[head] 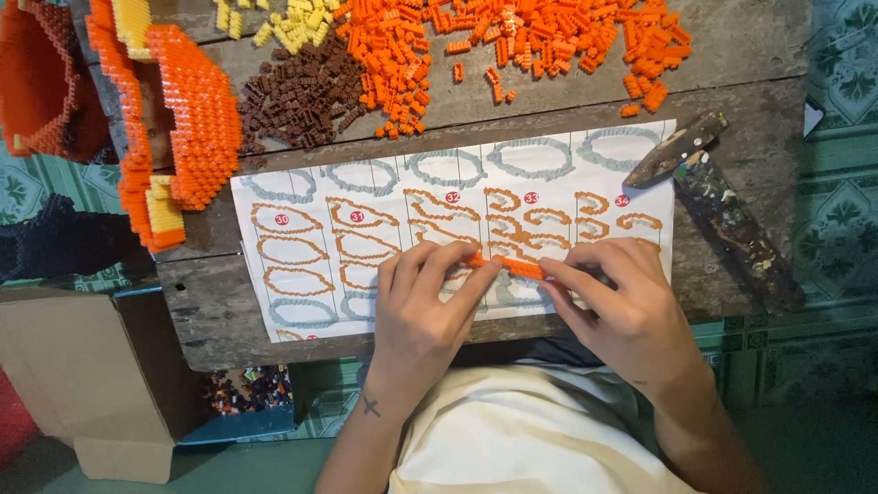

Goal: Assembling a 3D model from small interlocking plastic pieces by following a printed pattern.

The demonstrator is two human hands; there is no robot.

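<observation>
1. The left hand (422, 311) pinches one end of a thin orange row of small plastic bricks (508, 265).
2. The row lies over the white paper pattern sheet (274, 192) on the worn wooden bench (219, 311).
3. The right hand (615, 306) pinches the other end.
4. This looks like joining; next it likely needs firm, even pressing.

Soft, even daylight fills the scene, bright on the white paper sheet (457, 229) without glare. Shadows under the hands are faint. Focus is fairly sharp mid-counter; the counter's (732, 55) corners bend slightly with wide-lens distortion.
</observation>
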